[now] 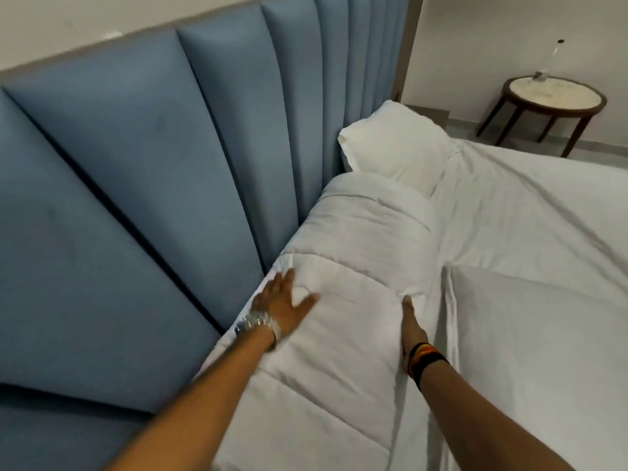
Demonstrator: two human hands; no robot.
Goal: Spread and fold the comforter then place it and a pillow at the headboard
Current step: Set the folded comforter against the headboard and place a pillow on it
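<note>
The white quilted comforter (pixel 356 253) lies folded into a long thick band along the blue padded headboard (pixel 142 185). A white pillow (pixel 394 151) rests at the band's far end, against the headboard. My left hand (pixel 282 304), with a watch on the wrist, lies flat and spread on the comforter's headboard side. My right hand (pixel 409 326), with dark bands on the wrist, presses edge-on against the comforter's other side; its fingers sink into the fabric, so a grip is unclear.
The white sheet of the bed (pixel 530 266) stretches to the right with creases. A round dark-legged side table (pixel 552 100) stands by the far wall, with a clear bottle (pixel 552 62) on it.
</note>
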